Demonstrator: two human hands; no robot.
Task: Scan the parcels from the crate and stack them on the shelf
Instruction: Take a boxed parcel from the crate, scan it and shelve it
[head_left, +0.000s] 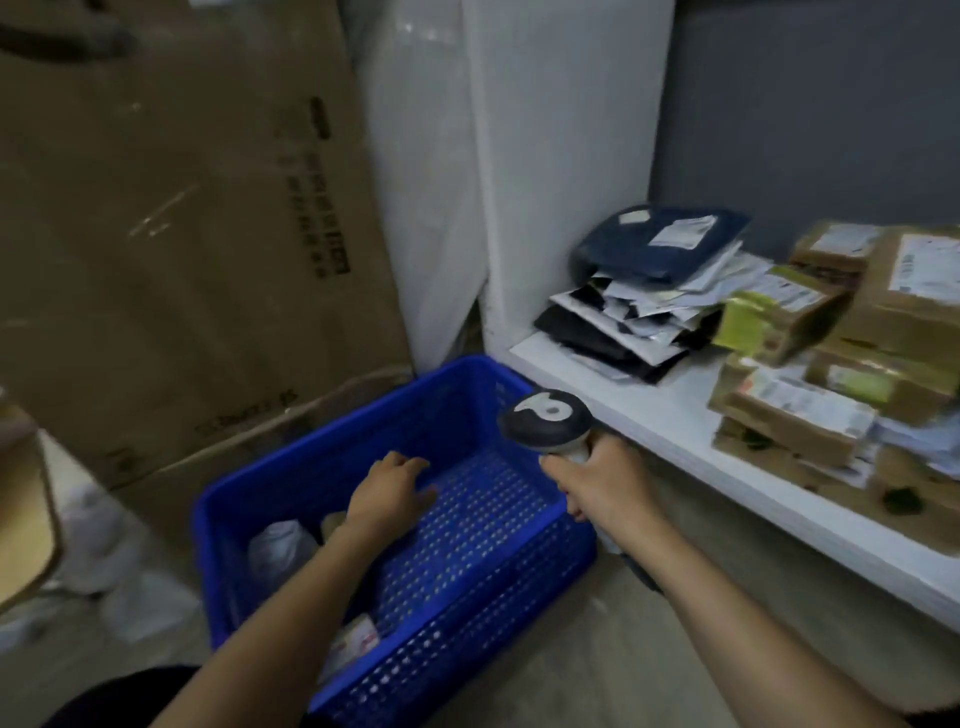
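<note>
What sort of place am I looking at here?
Probably a parcel storeroom or sorting room. A white shelf holds labelled cardboard boxes and a pile of mailer bags, a blue crate holds more parcels, and the right hand grips a barcode scanner.

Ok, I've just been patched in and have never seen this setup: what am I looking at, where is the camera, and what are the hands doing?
No machine here: a person works with two bare hands, and the one picture comes from a wide-angle camera on their head, looking forward and down. The right hand grips the handle of a black-and-white handheld barcode scanner. The left hand reaches into the blue perforated plastic crate on the floor, fingers relaxed, holding nothing. A white plastic-wrapped parcel and a labelled packet lie in that crate. On the white shelf at the right sits a pile of soft mailer bags, a dark blue mailer bag on top, beside stacked brown cardboard boxes.
</note>
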